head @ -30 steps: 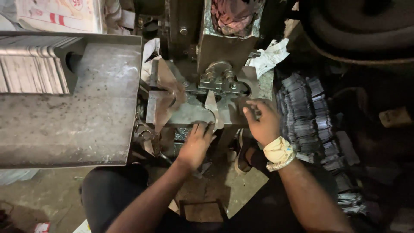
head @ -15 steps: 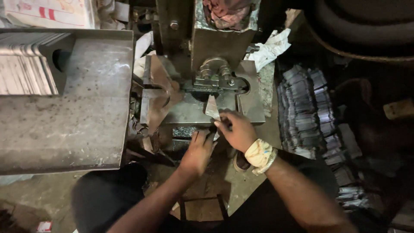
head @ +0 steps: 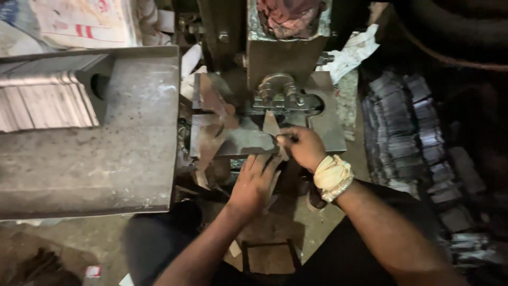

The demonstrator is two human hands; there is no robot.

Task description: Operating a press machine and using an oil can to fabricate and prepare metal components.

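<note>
Metal blank is pinched by right hand just below the press die, left hand laid flat, fingers spread, underneath.

press head overhead, steel tray crowding left

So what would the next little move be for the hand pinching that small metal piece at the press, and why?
Probably slide the metal piece forward under the press die. The right hand pinches it just short of the die, while the left hand rests flat at the bed's edge.
</note>
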